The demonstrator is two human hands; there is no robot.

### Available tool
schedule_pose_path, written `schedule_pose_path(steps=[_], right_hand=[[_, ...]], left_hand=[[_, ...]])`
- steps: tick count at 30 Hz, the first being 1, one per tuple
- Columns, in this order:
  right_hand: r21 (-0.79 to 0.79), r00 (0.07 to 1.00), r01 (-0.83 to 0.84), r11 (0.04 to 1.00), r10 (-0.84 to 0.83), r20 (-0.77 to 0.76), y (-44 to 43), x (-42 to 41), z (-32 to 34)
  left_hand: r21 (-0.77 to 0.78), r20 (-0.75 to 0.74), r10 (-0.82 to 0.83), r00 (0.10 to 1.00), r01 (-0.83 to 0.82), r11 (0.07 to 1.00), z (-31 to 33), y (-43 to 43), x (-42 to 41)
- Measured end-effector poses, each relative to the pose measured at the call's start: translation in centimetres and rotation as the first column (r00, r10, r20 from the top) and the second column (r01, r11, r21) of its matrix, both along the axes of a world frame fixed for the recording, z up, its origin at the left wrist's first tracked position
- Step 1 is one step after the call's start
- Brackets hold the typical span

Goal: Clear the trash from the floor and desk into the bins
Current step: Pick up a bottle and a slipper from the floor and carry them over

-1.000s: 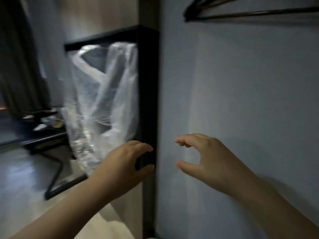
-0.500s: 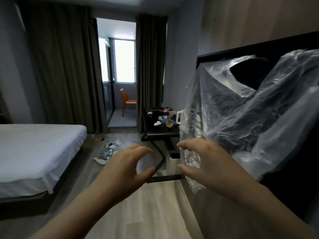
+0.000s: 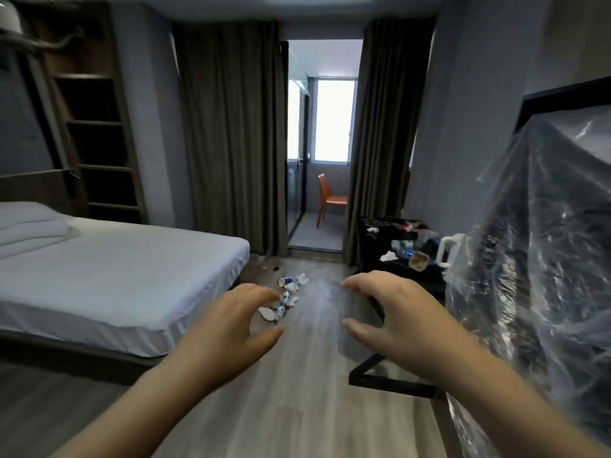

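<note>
A heap of trash (image 3: 288, 294), cups and crumpled paper, lies on the wooden floor near the bed's foot corner, far ahead of me. More trash (image 3: 405, 251), paper, bottles and a cup, covers the dark desk (image 3: 380, 269) at the right. My left hand (image 3: 228, 328) and my right hand (image 3: 393, 322) are held out in front of me, fingers curled and apart, each holding nothing. A clear plastic bag (image 3: 535, 266) hangs over a black frame at the right edge, close beside my right arm. No bin is in sight.
A white bed (image 3: 109, 272) fills the left. Dark curtains (image 3: 231, 133) flank a doorway to a balcony with an orange chair (image 3: 329, 200). A wooden shelf unit (image 3: 99, 143) stands at the back left. The desk's black leg frame (image 3: 390, 380) rests on the floor ahead right.
My view has swung left from the wall and plastic bag into the room, bringing the bed, floor trash and desk into sight. Both hands stayed out in front, holding nothing.
</note>
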State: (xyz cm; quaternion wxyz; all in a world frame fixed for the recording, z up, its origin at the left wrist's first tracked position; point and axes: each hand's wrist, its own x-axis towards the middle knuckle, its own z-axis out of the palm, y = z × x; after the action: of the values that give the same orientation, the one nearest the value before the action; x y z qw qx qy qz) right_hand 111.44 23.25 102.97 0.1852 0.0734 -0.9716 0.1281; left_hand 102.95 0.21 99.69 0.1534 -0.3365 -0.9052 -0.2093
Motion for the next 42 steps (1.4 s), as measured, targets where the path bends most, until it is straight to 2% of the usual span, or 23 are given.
schedule_pose_path(steps=[10,17,22,29,37,42], right_hand=[[-0.018,0.991,-0.069,0.997,0.071,0.112,3.7,-17.2,-4.1],[-0.051,0.989,-0.041,0.998,0.048,0.138,3.4,-31.9,-6.0],[-0.068,0.984,0.019,0.998,-0.006,0.180,3.4,-41.6,-7.0],[-0.076,0.963,0.088,0.993,-0.065,0.260,7.3,-53.1,-9.5],[-0.171,0.959,0.065,0.983,-0.014,0.282,14.2,-68.7,-11.8],[-0.169,0.942,0.038,0.985,0.021,0.334,17.7,-77.5,-12.4]], left_hand=[[-0.026,0.091,0.131,0.987,-0.129,0.991,-4.3,1.1,-14.3],[-0.041,0.126,0.173,0.977,-0.169,0.985,-6.3,0.1,-29.1],[-0.046,0.150,0.142,0.978,-0.137,0.990,-6.3,0.1,-40.2],[-0.094,0.229,0.077,0.970,-0.057,0.994,-8.6,4.1,-53.0],[-0.121,0.258,0.136,0.956,-0.108,0.987,-10.1,10.4,-66.9],[-0.157,0.315,0.182,0.931,-0.138,0.978,-11.0,13.4,-74.5]])
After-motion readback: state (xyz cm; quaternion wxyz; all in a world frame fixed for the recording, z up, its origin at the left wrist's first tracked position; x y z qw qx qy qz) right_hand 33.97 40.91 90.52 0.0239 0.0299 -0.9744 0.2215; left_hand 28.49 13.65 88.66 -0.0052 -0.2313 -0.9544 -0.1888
